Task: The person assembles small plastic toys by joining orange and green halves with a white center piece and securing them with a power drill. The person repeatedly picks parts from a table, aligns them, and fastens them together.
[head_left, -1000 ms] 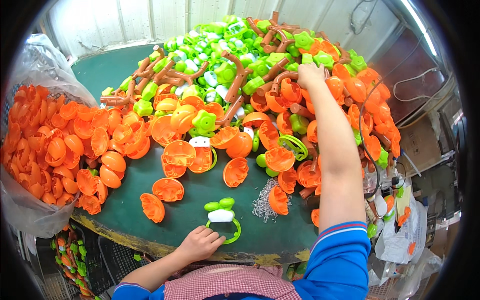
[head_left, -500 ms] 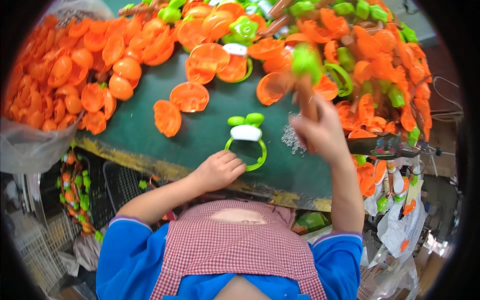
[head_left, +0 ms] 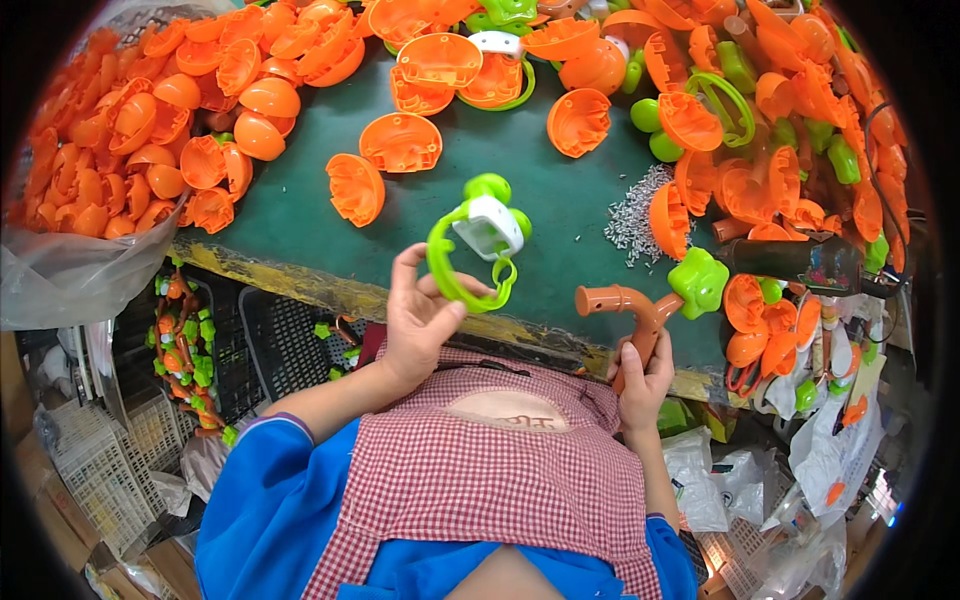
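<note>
My left hand grips a bright green plastic ring by its lower edge, raised over the front of the table. A white block and green rounded knobs are fixed on the ring's upper side. In my right hand is a brown branch-shaped plastic piece, its fingers closed round the lower stem. One arm of the branch points left, and a green flower-shaped part sits at its other tip. Small metal screws lie in a pile beyond my right hand.
Orange half shells heap up at the left in a clear bag, with more orange and green parts at the right. A dark tool lies at the right edge. The green table has a worn yellow front edge.
My left hand has lifted the green ring off the table and tilted it. My right hand has drawn the brown branch piece back toward me, down to the table's front edge.
</note>
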Motion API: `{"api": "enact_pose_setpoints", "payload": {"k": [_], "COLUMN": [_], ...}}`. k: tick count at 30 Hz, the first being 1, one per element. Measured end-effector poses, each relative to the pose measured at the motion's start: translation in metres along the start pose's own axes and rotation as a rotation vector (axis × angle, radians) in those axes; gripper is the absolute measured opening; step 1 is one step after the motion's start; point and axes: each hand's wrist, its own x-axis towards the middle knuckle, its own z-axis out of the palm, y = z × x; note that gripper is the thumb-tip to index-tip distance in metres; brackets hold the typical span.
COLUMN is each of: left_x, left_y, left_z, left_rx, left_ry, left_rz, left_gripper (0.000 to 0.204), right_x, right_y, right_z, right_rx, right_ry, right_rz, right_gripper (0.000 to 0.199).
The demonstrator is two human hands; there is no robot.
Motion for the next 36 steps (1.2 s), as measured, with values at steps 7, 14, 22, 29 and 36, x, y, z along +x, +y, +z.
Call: {"api": "enact_pose_setpoints", "payload": {"k": [7,14,22,29,36], "left_x": [-0.014,0.047,0.039,0.044,0.056], "left_y": [-0.012,-0.007,-0.031,-0.035,-0.049], "left_z": [-0.012,-0.006,0.010,0.012,0.026], "left_rx": [0.604,1.571,1.235,1.303,1.169], "left_ry": [0.182,-0.675,-0.724,-0.859,-0.859], "left_rz": [0.126,1.008,0.723,0.941,1.006], "left_gripper": [0.083,0.017,0.012,0.014,0.014], "right_x": [0.003,-0.007,-0.004,-0.004,0.021], "right_y": [0.007,0.007,0.007,-0.001,-0.016], "right_z": [0.001,-0.003,-0.004,-0.005,0.019], "right_rx": [-0.030,-0.105,-0.084,-0.697,-0.933], "right_ry": [-0.071,0.048,0.063,-0.021,-0.205], "right_rz": [0.040,0.000,0.183,0.073,-0.688], "right_gripper": [0.034,0.029,0.030,0.044,0.037]}}
